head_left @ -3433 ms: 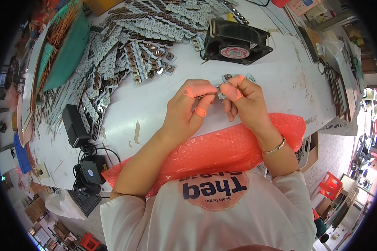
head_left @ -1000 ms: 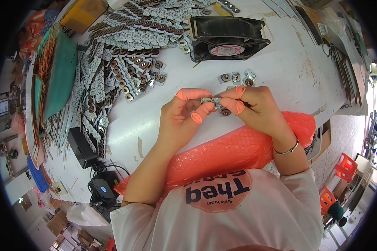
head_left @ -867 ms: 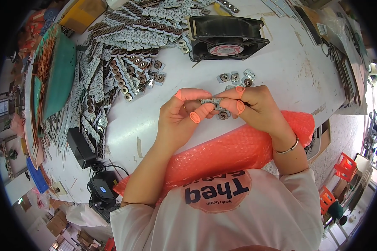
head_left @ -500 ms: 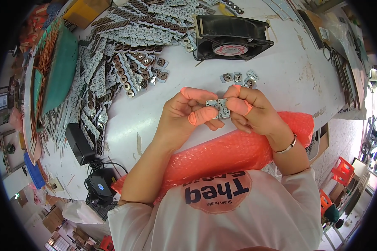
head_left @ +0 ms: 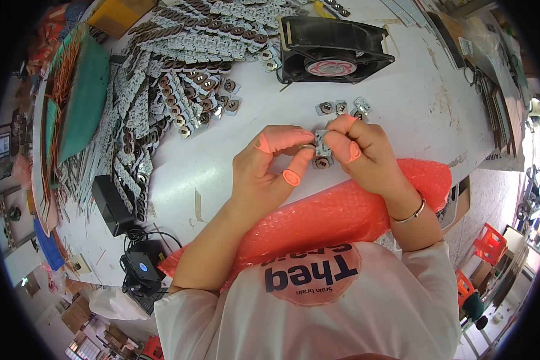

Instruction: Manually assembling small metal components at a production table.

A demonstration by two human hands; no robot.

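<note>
Several fingers on both hands wear orange finger cots. My right hand pinches a small pale circuit board between thumb and index finger. My left hand is to its left, with thumb and index finger closed together. A thin edge shows between those two fingertips, too little to name. Just below the held board is a second small board with a round brown part facing up. Beyond my hands, several more small boards with round parts lie on the white table.
A black fan stands at the far side. Strips of joined boards pile up at far left, beside a green basin. Red bubble wrap lies along the near edge. A black power adapter with cables sits at near left.
The joined boards held by both hands have come apart. One board is now in my right hand, and another shows below it. My left fingertips have shifted up slightly.
</note>
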